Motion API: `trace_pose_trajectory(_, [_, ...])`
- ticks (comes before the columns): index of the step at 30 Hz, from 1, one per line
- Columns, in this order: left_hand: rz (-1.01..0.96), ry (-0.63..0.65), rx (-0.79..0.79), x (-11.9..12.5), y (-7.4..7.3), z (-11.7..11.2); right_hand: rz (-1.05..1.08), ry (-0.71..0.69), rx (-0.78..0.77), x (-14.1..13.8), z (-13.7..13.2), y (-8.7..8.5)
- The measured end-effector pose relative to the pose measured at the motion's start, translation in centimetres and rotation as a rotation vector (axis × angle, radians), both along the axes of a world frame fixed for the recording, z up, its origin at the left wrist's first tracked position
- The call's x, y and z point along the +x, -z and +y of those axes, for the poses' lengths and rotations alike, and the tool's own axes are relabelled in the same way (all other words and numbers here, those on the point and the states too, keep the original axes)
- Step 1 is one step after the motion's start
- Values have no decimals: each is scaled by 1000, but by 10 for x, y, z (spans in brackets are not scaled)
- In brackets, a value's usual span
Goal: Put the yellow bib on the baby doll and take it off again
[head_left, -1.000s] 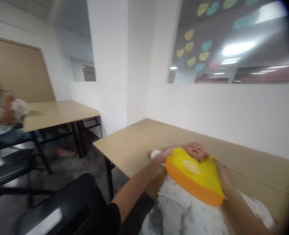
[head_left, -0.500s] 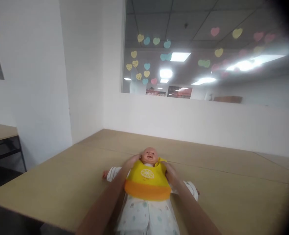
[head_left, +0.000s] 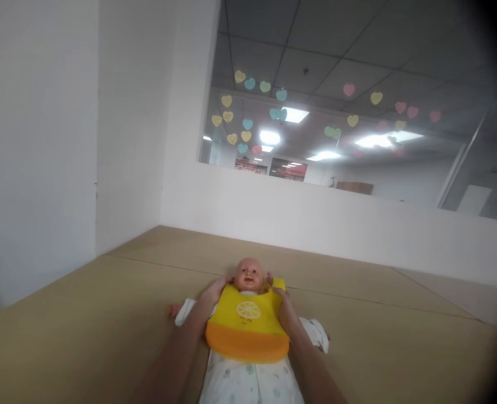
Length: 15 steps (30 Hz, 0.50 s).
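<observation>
A baby doll [head_left: 249,271] lies on its back on the table, dressed in a white patterned outfit [head_left: 248,381]. Across its chest is a yellow bib [head_left: 256,317] with an orange lower pocket and a white citrus-slice print. On the left of the doll's neck, my left hand [head_left: 220,287] grips the bib's upper edge, its fingertips partly hidden beside the head. My right hand [head_left: 278,293] holds the bib's other neck strap [head_left: 279,283], whose yellow end sticks up beside the doll's head.
The wide tan table [head_left: 117,314] has thin seams running across it. White walls [head_left: 134,140] rise behind and to the left. Heart-shaped notes [head_left: 247,124] dot the window [head_left: 324,56] above the table.
The view has tilted and turned slightly right. Both hands stay at the doll's neck; the right fingers are now raised beside the head, with more of the strap end showing.
</observation>
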<state>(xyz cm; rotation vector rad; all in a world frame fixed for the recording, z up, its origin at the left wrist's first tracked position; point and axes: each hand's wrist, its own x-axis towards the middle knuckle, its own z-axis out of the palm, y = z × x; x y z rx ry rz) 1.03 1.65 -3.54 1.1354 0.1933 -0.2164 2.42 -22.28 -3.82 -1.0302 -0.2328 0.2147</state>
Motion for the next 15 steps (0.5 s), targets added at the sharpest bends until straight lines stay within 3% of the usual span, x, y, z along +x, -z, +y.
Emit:
trace_pose_trajectory(4, [68, 64, -24, 4, 2, 3, -190, 127, -275, -3, -8, -12])
trace_pose_trajectory(7, [5, 25, -16, -1, -4, -1, -190, 200, -323, 1, -8, -23])
trace_pose_trajectory(9, [-38, -22, -10, -6, -11, -5, -69, 93, -284, 7, -3, -25])
trace_pose_trajectory(12, [-57, -48, 18, -9, -18, -10, 69, -185, -236, 20, 10, -21])
trace_pose_trajectory(15, [-132, -44, 60, -4, -15, -10, 147, -344, -265, 36, 26, -15])
